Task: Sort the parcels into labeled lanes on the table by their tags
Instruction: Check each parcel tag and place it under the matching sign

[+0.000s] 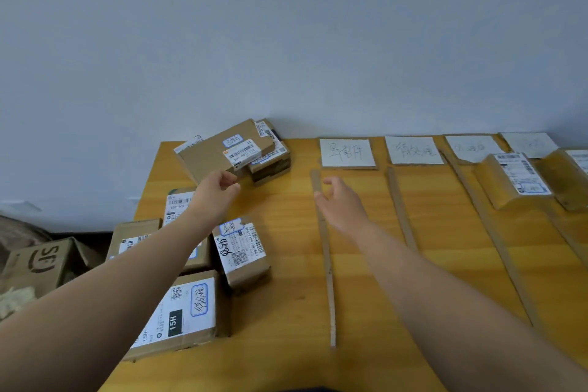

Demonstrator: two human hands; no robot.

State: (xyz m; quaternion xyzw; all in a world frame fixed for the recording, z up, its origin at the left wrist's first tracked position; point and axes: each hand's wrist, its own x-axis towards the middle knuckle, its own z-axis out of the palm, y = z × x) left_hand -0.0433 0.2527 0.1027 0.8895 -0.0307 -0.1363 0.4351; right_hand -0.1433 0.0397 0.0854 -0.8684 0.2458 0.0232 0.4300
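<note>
Head view. I take the first divider strip (325, 251) as my mark; it runs across the worktop (286, 312) from the far side towards me. Left of the strip there is a broad bare band of yellow surface before the loose parcels begin. These crowd the worktop's left edge, and one brown parcel (133, 237) juts past it. Right of the strip the lane is bare as far as the second strip (401, 210), with a white lane card (346, 153) at its far end by the wall (318, 41). Well to the right of the strip, two sorted parcels (512, 178) lie in the farther lanes.

The left hand (216, 197) is left of the strip, its fingers loosely curled and the thumb apart, with nothing in it. Its fingertips reach the near edge of the flat parcel (219, 149), but I cannot tell whether they touch. That parcel lies askew on top of a stack (272, 165) against the wall, far and to the left of the strip.

The right hand (342, 204) hovers just beside the strip's far end, fingers relaxed and spread, empty. The barcode parcel (243, 253) lies left of the strip, nearer me than the left hand, and the 15H parcel (187, 312) is nearer still.
</note>
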